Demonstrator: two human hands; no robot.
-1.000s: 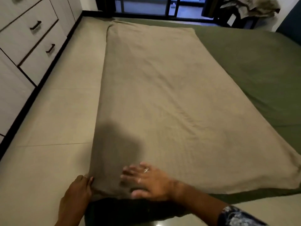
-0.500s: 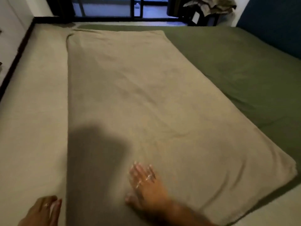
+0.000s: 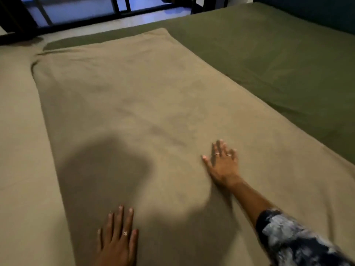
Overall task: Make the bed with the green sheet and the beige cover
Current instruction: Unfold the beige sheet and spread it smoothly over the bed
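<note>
Hands [image 3: 222, 166] flat on beige cover [image 3: 144, 96]

I count one beige cover [image 3: 146, 104] and one green sheet [image 3: 278, 60] on the one bed. Two hands of mine show: the left [image 3: 118, 244] with one ring [image 3: 125, 233], the right [image 3: 222, 166] with two rings [image 3: 228, 155].

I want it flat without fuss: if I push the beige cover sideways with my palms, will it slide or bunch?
The beige cover is probably floppy: it follows the bed's surface. It likely bunches; soft ripples show beside the right hand. It seems light under the flat left hand.
</note>
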